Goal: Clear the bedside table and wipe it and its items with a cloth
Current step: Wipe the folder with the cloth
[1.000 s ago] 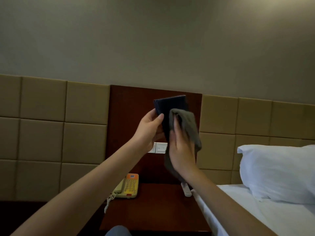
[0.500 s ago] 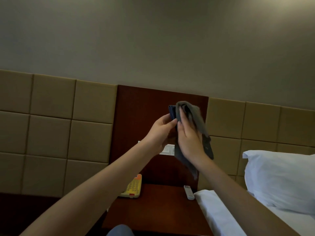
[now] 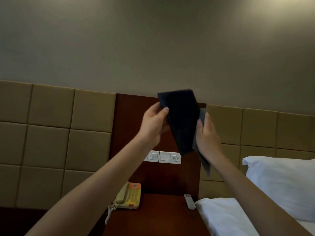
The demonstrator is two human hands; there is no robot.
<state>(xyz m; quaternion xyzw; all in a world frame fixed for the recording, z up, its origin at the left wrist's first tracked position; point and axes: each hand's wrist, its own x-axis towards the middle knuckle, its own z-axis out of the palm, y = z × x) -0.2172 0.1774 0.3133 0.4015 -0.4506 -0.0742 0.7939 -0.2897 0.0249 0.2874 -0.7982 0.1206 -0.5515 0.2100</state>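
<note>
Head view: a plain beige wall fills the upper half, and below it runs a band of tan padded panels. At the lower right is a bed in white sheets with a white pillow on it. Between the padded sections stands a dark red wooden panel, and at its foot is the desk, of the same wood, just beside the bed.

Both arms reach up in front of the wooden panel. Between them is a flat dark folder, held in the air well above the desk and tilted, its top toward the left. The left hand pinches the folder's left edge, thumb on the near face. The right hand grips a grey cloth against the folder's right edge; a tail of the cloth hangs below the wrist.

On the desk's back left corner sits a cream telephone with an orange top and a coiled cord falling over the edge. A white switch plate is fixed to the wooden panel under the folder. A small white remote lies at the desk's right edge, next to the bed.
</note>
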